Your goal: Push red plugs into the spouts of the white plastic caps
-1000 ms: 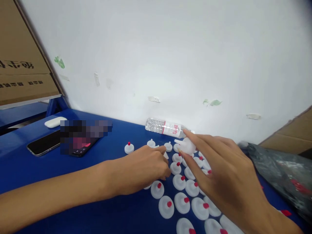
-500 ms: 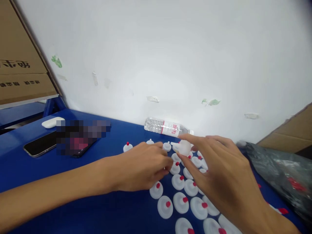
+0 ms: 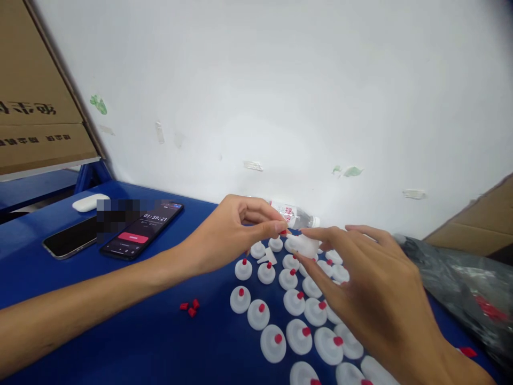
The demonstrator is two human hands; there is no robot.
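Note:
My left hand [image 3: 250,222] pinches a small red cap [image 3: 283,232] between thumb and fingertips, at the tip of a white nozzle lid. That white nozzle lid [image 3: 305,246] is in my right hand [image 3: 360,272], gripped between thumb and index finger with its spout pointing left. Beneath and around both hands, many white round nozzle lids stand in rows, most with a red cap on the spout, such as a capped lid [image 3: 273,343]. A few lids at the back have bare white spouts. Several loose red caps [image 3: 192,307] lie below my left forearm.
Two phones lie at the left, one showing a timer [image 3: 142,230], with a white case [image 3: 91,202] behind. A water bottle [image 3: 298,215] rests against the wall. A dark plastic bag [image 3: 460,283] and cardboard box [image 3: 481,224] are at the right on the blue table [image 3: 132,342].
My left hand has risen from the table to the nozzle lid's spout with a red cap, uncovering loose caps and more lids. My right hand keeps holding the lid in nearly the same place.

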